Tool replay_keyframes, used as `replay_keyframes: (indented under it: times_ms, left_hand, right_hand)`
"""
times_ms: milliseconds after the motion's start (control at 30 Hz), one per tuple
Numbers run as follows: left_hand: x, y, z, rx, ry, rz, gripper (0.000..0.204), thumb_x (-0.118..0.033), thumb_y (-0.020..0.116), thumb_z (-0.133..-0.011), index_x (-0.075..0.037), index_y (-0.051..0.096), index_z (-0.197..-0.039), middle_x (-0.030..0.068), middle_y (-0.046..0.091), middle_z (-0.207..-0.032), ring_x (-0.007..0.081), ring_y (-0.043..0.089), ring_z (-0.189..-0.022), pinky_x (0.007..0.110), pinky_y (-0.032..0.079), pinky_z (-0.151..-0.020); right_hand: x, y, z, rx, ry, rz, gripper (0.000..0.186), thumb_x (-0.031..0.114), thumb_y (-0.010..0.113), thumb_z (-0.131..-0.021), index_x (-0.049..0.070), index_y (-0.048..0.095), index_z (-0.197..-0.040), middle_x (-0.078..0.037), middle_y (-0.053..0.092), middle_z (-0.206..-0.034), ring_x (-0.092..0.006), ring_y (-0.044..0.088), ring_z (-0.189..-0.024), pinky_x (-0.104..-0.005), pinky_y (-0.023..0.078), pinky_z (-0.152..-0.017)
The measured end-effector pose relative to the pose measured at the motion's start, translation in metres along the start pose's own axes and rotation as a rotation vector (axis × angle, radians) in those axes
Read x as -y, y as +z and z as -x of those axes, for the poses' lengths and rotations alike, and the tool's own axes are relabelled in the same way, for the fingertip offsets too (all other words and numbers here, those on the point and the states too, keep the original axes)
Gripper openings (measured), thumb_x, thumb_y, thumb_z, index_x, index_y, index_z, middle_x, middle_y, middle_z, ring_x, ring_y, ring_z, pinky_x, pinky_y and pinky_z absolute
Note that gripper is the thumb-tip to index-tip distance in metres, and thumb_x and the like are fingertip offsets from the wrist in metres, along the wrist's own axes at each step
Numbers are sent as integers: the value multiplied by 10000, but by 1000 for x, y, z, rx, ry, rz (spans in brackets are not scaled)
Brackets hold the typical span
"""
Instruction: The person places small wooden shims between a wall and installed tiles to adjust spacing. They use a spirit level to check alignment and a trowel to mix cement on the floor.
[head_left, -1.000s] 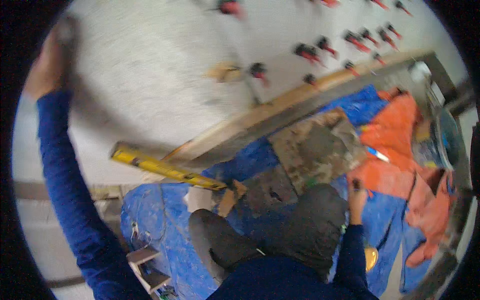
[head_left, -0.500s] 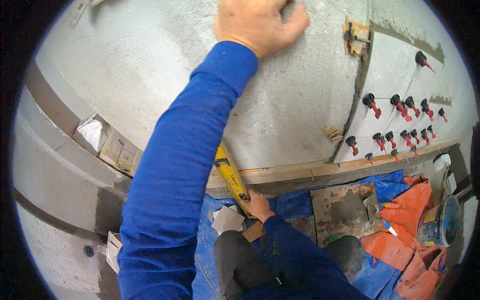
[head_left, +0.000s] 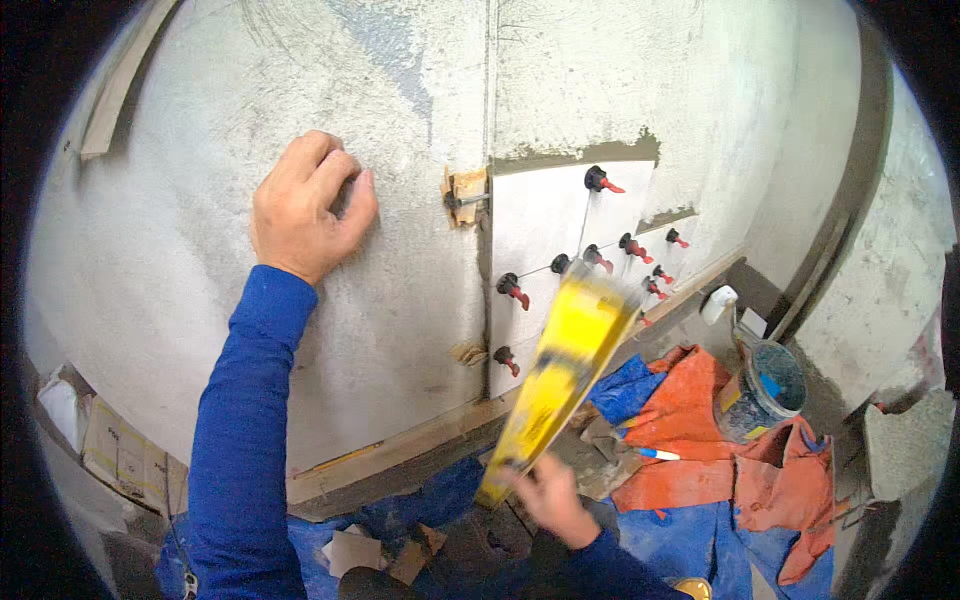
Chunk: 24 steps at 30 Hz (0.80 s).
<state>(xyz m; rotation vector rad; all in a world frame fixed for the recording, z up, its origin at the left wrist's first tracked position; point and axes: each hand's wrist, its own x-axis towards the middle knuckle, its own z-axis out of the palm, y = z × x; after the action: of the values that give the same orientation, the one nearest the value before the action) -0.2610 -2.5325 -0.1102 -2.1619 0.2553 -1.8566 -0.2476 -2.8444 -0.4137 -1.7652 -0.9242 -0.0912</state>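
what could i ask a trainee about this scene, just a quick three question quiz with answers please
1. Multiple choice: which is holding the yellow spirit level? a) left b) right c) both

2. True or false: the left hand is in front of the bare grey wall, to the left of the white tiles.

3. Fill in the missing word: the tile levelling clips have black bases and ____ handles.

Key:
1. b, the right hand, near the level's lower end
2. True
3. red
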Motion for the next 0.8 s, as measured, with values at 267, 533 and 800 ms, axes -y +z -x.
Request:
replay_keyframes:
  times_ms: [267, 533, 800]
  left_hand:
    - [3, 4, 3, -55, 41, -26, 120, -105, 733, -780, -51, 626, -791, 82, 617, -868, 255, 629, -749, 345, 536, -659]
    - [6, 5, 5, -86, 52, -35, 121, -127, 724, -797, -66, 621, -779, 57, 617, -858, 236, 627, -742, 338, 532, -645]
    - [9, 7, 5, -147, 91, -13, 129, -131, 727, -791, -73, 614, -772, 54, 619, -859, 237, 633, -741, 344, 544, -650]
  right_hand:
    - [15, -97, -119, -328, -17, 239, 280, 209, 733, -932, -18, 644, -1070, -223, 711, -882, -361, 707, -769, -401, 535, -688]
    - [9, -75, -173, -372, -45, 219, 312, 232, 739, -926, -30, 641, -1064, -232, 715, -838, -381, 722, -754, -422, 535, -668]
    - [15, -71, -202, -407, -78, 281, 309, 259, 749, -917, -19, 657, -1016, -220, 709, -795, -373, 718, -728, -424, 532, -651]
